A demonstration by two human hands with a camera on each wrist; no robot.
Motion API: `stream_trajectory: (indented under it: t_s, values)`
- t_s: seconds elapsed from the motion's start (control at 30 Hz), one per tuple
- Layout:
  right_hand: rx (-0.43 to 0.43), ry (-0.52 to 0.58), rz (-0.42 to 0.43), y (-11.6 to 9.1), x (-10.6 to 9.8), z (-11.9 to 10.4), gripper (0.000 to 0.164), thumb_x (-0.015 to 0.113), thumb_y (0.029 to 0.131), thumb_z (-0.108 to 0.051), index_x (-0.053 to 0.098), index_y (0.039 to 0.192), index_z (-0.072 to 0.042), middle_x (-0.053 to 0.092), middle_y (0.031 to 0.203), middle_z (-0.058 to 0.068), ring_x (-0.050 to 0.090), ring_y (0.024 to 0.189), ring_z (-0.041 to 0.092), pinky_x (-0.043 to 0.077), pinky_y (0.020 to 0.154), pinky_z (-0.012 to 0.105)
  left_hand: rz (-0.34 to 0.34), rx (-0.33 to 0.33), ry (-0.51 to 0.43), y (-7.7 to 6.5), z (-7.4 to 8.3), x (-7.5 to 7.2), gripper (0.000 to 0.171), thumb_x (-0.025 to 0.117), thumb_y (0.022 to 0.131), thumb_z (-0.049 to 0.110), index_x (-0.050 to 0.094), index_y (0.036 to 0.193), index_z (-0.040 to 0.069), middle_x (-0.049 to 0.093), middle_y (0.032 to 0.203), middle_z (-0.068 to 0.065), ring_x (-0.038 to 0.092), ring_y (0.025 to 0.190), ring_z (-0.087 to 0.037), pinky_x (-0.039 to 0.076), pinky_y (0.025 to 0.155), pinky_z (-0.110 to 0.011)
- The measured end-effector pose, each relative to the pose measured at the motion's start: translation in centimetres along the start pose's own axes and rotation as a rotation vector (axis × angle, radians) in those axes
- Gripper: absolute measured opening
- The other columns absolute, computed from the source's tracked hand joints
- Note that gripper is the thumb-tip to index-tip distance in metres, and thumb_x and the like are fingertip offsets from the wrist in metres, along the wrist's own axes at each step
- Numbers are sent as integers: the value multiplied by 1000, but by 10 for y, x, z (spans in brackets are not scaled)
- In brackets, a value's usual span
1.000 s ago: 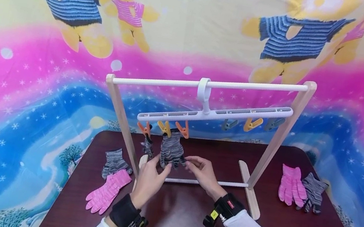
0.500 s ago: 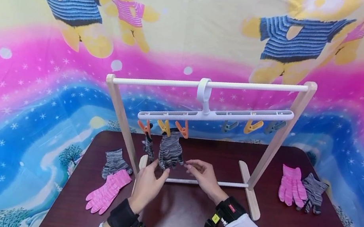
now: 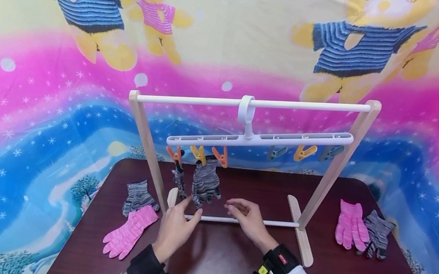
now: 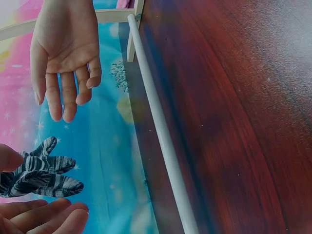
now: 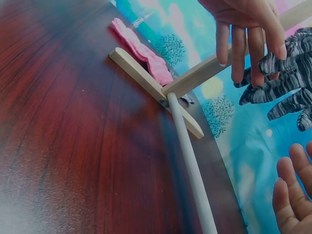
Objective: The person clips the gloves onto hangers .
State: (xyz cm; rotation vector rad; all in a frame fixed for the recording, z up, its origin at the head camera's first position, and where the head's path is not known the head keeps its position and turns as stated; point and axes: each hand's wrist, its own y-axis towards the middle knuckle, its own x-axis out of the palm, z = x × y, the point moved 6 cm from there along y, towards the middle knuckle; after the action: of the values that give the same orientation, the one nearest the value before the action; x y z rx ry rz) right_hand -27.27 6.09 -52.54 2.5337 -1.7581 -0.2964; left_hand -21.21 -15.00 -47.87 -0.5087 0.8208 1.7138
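Observation:
A grey-and-black striped knit glove (image 3: pixel 207 181) hangs fingers down from a yellow clip (image 3: pixel 199 154) and an orange clip (image 3: pixel 220 156). To its left another dark striped glove (image 3: pixel 178 180) hangs edge-on from an orange clip (image 3: pixel 174 153). My left hand (image 3: pixel 175 227) is just below the hanging gloves, its fingers relaxed. Seen from the right wrist, the left hand's fingers (image 5: pixel 239 51) overlap the tips of the glove (image 5: pixel 287 78). My right hand (image 3: pixel 247 218) is apart from the glove, to its right, fingers loosely bent and holding nothing.
A white hanger (image 3: pixel 250 136) hangs from the rack's top bar (image 3: pixel 307 107); more clips, including a yellow one (image 3: pixel 305 153), hang on its right. Pink gloves (image 3: pixel 129 233) and striped gloves (image 3: pixel 378 231) lie on both table sides. A white lower bar (image 3: pixel 275 223) crosses before the gloves.
Both hands have drawn away from the glove's fingertips: the right hand back to the right, the left slightly down. The glove now hangs from its clips.

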Motion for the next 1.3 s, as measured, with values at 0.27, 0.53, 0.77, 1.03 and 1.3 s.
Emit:
stream_trajectory:
  t_s: [0.27,0.53,0.77,1.03,1.3]
  values:
    - [-55,-42,5,-7,-1,-1,29,60,101,-13,66,121,7,69,120,31,69,100,-1,56,91,23,-8,11,-9,-6,-8,5,45,71,92,35,68,128,8,77,111,-13,76,82,-20,59,77,-44]
    - [-109,-106,10,-13,-3,-2,24,62,100,-11,68,117,5,72,115,27,72,103,20,55,85,21,-28,12,-7,-14,-13,3,28,72,92,29,73,117,17,79,102,-7,77,87,-18,58,78,-43]
    - [-96,-193,10,-19,-4,0,22,64,99,-16,71,115,-2,74,111,19,68,94,6,55,79,23,-34,41,25,-21,-14,3,27,73,91,30,74,115,17,79,98,-3,75,91,-20,56,76,-42]
    - [-90,-228,-11,-28,-4,0,23,64,99,-18,71,116,-3,73,113,23,68,93,9,56,79,25,-65,38,43,-30,-15,2,30,74,90,34,74,115,19,79,104,5,74,96,-13,56,82,-40]
    - [-48,-258,-69,-35,1,5,30,64,99,-21,68,121,1,73,106,21,68,84,11,54,74,23,-64,22,21,-36,-21,0,30,74,89,30,75,117,17,79,103,6,74,97,-15,56,81,-39]
